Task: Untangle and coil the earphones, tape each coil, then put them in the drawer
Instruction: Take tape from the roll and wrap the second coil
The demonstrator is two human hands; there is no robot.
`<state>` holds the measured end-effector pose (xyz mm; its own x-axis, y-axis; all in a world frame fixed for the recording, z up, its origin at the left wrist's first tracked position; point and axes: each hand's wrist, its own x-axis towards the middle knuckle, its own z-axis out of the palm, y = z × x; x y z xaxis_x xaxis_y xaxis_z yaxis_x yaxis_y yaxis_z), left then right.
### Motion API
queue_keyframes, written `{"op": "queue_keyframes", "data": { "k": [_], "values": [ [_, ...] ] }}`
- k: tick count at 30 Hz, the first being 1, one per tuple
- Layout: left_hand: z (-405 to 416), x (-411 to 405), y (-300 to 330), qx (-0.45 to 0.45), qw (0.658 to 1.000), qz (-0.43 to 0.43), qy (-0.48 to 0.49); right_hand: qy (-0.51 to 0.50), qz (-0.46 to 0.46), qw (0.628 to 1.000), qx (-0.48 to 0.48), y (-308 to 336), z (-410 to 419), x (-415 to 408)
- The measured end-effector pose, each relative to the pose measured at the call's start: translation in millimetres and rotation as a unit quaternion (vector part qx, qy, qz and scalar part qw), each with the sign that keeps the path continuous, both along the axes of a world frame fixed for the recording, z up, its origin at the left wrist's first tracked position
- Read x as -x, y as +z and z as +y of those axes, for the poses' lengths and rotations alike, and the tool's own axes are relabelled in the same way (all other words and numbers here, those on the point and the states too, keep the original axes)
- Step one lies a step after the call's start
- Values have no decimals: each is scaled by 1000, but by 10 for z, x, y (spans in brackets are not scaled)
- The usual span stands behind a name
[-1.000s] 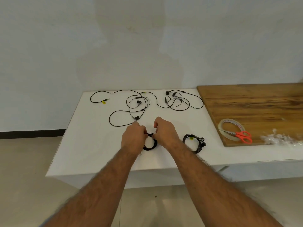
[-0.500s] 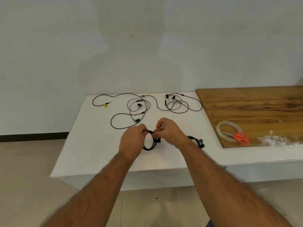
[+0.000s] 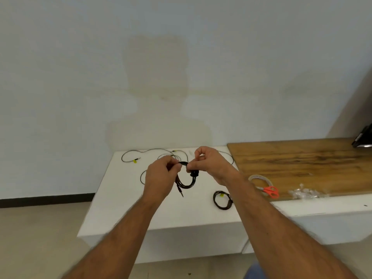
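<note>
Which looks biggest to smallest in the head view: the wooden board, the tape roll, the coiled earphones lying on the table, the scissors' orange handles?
1. wooden board, by far.
2. tape roll and coiled earphones: they look much alike, so no ranking between them.
3. orange scissor handles, smallest.

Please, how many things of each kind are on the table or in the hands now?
Coiled earphones: 2, one in both hands, one on the white table
Loose earphone cables, partly hidden behind the hands: at least 1
Tape roll: 1
Scissors: 1
Pile of clear scraps: 1
Total: at least 6
</note>
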<state>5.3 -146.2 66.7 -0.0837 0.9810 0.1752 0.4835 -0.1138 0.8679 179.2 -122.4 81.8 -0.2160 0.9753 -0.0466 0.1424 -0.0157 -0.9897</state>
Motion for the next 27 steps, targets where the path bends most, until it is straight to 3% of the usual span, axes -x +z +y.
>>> {"op": "queue_keyframes", "data": {
  "k": [3,5,12,17,21,27],
  "values": [
    [-132,54,349,54,991,-105,-56,2,-43,998,-41,373,-143,-30],
    [-247,103,587,101,981,-127,-106,4,-72,995,-62,595,-242,-55],
    [-544,215,1266,157,968,-81,-180,29,-149,982,-109,1209,-602,-37],
    [-690,264,1505,150,969,-23,-194,49,-180,973,-139,1452,-791,78],
    [-754,347,1615,149,963,-36,-220,60,-188,967,-158,1586,-891,129],
    [-844,344,1764,90,976,7,-200,69,-177,966,-176,1733,-982,159]
  ]
}}
